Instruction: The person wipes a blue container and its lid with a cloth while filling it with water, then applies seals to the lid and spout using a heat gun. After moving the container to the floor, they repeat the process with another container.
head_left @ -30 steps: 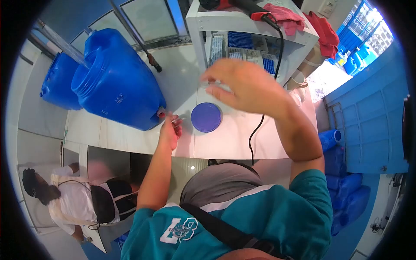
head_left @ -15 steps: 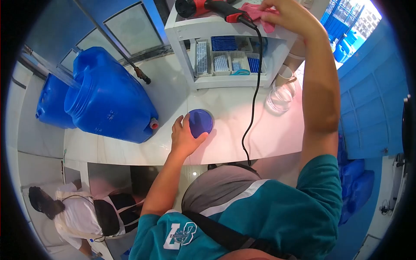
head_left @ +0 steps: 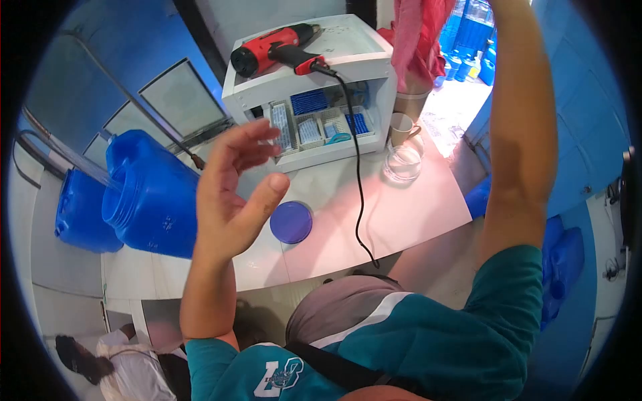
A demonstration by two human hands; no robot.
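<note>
1. While my left hand [head_left: 227,194] hangs raised above the white counter [head_left: 408,214], I see its fingers spread and its palm bare, grasping nothing.
2. Just beside that hand's thumb in the view, the round dark-blue plastic lid [head_left: 291,222] lies flat on the counter, touched by neither hand.
3. My right arm [head_left: 521,127] reaches straight up along the right side of the view; its hand passes beyond the top edge, so I cannot tell whether it is clenched or released.
4. Near the top of that arm, a pink-red cloth [head_left: 414,37] hangs down behind the white shelf unit [head_left: 364,50]; whether the right hand holds it I cannot tell.
5. On top of the shelf unit lies a red and black corded power tool [head_left: 274,48], and its black cable [head_left: 354,174] runs down the front of the unit, across the counter just right of the lid, and over the near edge.
6. Inside the shelf unit sit small white baskets [head_left: 314,127] packed with blue and white items.
7. To the right of the unit, a clear round container [head_left: 403,162] rests on the counter.
8. At the left, a large blue plastic drum [head_left: 150,197] lies on its side on the counter, with a second blue drum [head_left: 80,214] beyond it.
9. Another person in a white top [head_left: 130,371] is low at the bottom left, well apart from my hands.
</note>
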